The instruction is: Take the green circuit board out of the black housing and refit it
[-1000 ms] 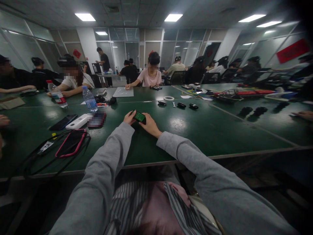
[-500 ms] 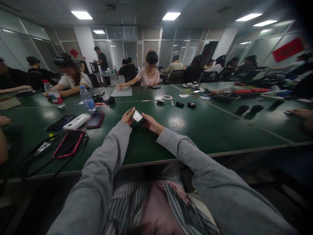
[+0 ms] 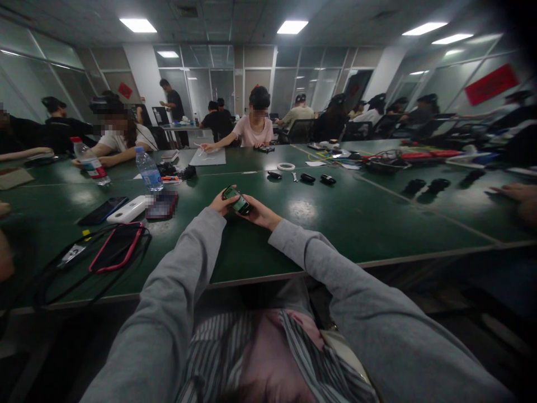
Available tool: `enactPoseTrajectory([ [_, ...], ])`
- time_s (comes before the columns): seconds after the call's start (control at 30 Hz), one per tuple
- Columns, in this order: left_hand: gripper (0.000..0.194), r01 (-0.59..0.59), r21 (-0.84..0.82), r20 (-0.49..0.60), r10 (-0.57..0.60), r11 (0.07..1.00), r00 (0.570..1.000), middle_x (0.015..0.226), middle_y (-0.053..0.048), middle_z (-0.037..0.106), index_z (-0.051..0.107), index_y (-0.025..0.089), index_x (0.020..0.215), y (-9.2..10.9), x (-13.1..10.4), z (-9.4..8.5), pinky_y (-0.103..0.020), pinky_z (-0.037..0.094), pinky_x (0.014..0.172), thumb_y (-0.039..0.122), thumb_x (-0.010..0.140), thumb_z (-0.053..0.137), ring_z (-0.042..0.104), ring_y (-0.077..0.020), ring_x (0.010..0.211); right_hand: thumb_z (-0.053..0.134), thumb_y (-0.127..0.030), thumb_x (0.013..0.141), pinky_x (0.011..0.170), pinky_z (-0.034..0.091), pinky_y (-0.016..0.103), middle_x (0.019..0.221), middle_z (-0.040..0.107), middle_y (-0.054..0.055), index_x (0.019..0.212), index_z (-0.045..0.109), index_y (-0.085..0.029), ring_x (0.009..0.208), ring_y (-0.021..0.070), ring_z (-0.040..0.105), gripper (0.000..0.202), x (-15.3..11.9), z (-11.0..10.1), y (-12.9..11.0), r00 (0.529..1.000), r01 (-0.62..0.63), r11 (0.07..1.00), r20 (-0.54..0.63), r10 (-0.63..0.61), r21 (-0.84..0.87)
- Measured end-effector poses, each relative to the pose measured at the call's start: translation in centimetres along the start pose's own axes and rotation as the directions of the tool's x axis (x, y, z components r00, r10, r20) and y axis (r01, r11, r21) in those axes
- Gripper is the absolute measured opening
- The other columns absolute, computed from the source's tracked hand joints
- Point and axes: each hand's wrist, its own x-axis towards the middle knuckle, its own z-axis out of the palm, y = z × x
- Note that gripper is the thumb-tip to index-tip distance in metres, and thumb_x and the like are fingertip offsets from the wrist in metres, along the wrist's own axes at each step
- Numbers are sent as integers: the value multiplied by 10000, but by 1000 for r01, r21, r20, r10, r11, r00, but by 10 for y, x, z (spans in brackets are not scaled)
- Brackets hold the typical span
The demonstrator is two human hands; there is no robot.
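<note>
A small phone [image 3: 237, 200] with a lit, greenish screen is held between both hands above the green table [image 3: 335, 224]. My left hand [image 3: 221, 202] grips its left end, with the thumb over the screen. Around the right end are the fingers of my right hand [image 3: 260, 211]. Left of the hands lie a phone with a dark red edge [image 3: 161, 205], a white device [image 3: 130, 209], a dark phone [image 3: 103, 211] and a black phone with a pink frame [image 3: 117, 247].
Two bottles, one red-labelled [image 3: 91, 162] and one blue-labelled [image 3: 149, 170], stand at the left. A black cable [image 3: 54, 268] loops near the front edge. Beyond the hands lie small black items [image 3: 307, 178], a wrench [image 3: 294, 177] and a white ring [image 3: 286, 167]. People sit around.
The phone's screen has turned from mostly white to green and dark. My left thumb has moved over the screen.
</note>
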Motion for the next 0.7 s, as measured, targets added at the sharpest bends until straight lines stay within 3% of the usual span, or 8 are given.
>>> enactPoseTrajectory([
  [0.2,639,-42,-29,-57,41,999,998,913,-33,631,563,189,1140,-3,1,5,-310,483,785,200,553,814,612,-148,815,634,-432,765,709,552,316,936,612,6,1076,491,-256,860,150,600,385,4,-4,2,999,35,997,-21,-36,-69],
  [0.3,489,73,-70,-94,-80,995,992,868,-59,639,579,179,1096,-3,0,10,-318,493,764,358,671,742,622,-170,810,673,-425,720,678,535,297,926,602,-2,1152,452,-274,778,131,594,508,7,-8,5,989,89,968,-97,-115,-234],
  [0.43,453,206,-132,-146,-224,970,964,819,-101,648,598,153,1077,-8,-1,17,-337,507,770,469,755,635,636,-216,858,695,-423,681,772,506,332,934,586,4,1160,461,-251,817,135,578,560,10,-12,11,961,175,867,-111,-254,-466],
  [0.7,466,220,-168,-126,-242,961,962,871,-135,669,591,116,1094,-15,2,15,-364,512,804,460,781,607,644,-244,903,696,-415,673,794,489,361,967,567,13,1169,446,-247,852,153,561,581,11,-14,15,957,218,805,-43,-288,-552],
])
